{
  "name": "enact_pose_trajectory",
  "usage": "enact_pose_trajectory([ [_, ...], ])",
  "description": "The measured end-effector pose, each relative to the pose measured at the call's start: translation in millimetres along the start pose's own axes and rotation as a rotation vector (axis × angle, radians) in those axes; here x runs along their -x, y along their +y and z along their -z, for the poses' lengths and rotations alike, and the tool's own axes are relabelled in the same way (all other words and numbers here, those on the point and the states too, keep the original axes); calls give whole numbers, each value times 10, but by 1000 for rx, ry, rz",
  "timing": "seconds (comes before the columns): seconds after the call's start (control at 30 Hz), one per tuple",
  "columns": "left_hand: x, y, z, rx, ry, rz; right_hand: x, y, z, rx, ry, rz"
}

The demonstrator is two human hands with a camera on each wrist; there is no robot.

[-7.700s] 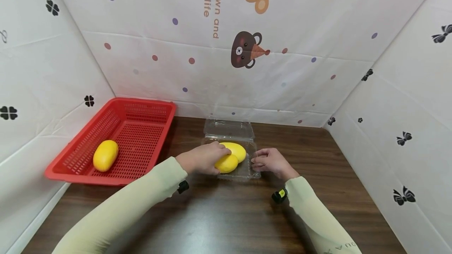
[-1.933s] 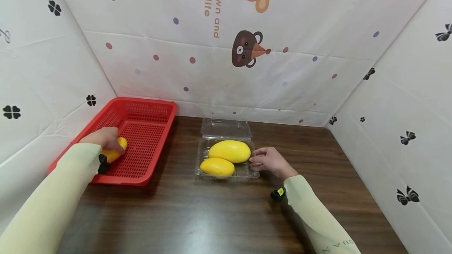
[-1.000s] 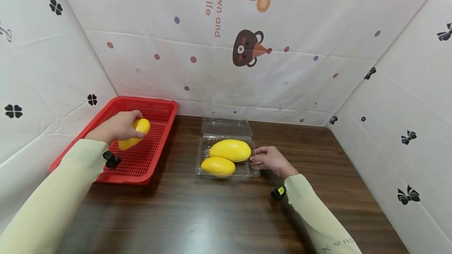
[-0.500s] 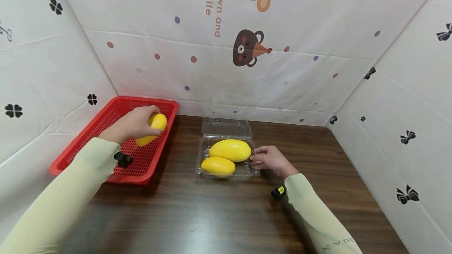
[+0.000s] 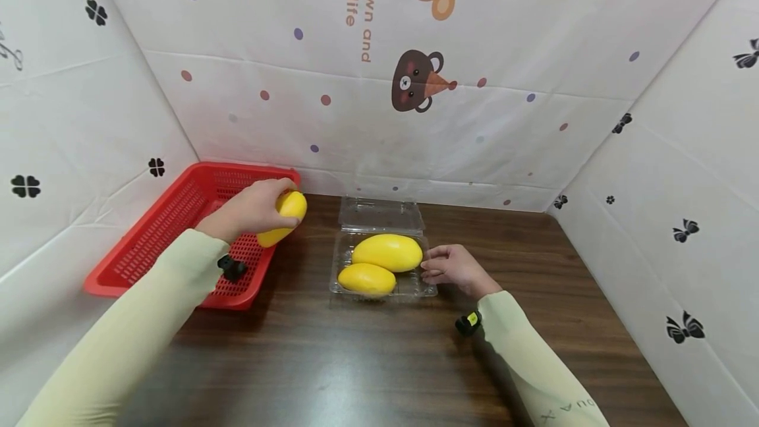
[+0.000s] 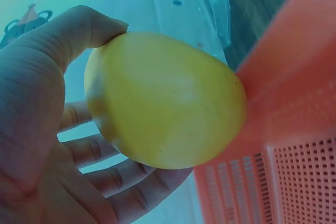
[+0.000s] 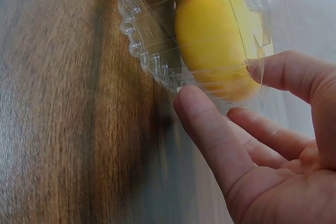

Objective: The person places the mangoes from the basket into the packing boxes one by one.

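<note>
My left hand (image 5: 255, 208) grips a smooth yellow mango (image 5: 293, 205) in the air over the right rim of the red basket. In the left wrist view the thumb lies across one side of this mango (image 6: 168, 100) and the fingers curl under the other. A clear plastic clamshell box (image 5: 415, 290) stands on the table with its lid (image 5: 382, 215) raised at the back. Two more mangoes lie inside, a larger one (image 5: 387, 252) behind a smaller one (image 5: 366, 279). With thumb and fingertips, my right hand (image 5: 455, 269) holds the box's right side.
The red perforated basket (image 5: 148, 216) sits at the left of the brown wooden table (image 5: 332, 368), near the left wall. Patterned white sheeting (image 5: 284, 117) rises behind and on both sides.
My left hand first left the smaller mango in the box, then took the last mango from the basket and carried it up and rightward. The right hand has stayed at the box.
</note>
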State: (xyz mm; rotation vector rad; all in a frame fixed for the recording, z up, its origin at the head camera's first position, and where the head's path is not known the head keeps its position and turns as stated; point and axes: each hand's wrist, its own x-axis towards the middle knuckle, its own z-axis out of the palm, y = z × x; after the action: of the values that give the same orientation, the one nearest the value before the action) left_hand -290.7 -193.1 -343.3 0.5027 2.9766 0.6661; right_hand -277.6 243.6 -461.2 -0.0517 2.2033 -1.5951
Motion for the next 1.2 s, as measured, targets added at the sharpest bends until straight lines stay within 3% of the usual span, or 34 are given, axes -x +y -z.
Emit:
enact_pose_trajectory([
  [0.4, -103, 347, -218, -23, -13, -46, -6, 0, 12, 0, -4, 5],
  [0.83, -216, 643, -473, -18, -38, -148, -13, 2, 16, -13, -10, -3],
  [1.2, -317, 950, -761, 26, -57, -146, -3, -10, -5, -25, -14, -6],
])
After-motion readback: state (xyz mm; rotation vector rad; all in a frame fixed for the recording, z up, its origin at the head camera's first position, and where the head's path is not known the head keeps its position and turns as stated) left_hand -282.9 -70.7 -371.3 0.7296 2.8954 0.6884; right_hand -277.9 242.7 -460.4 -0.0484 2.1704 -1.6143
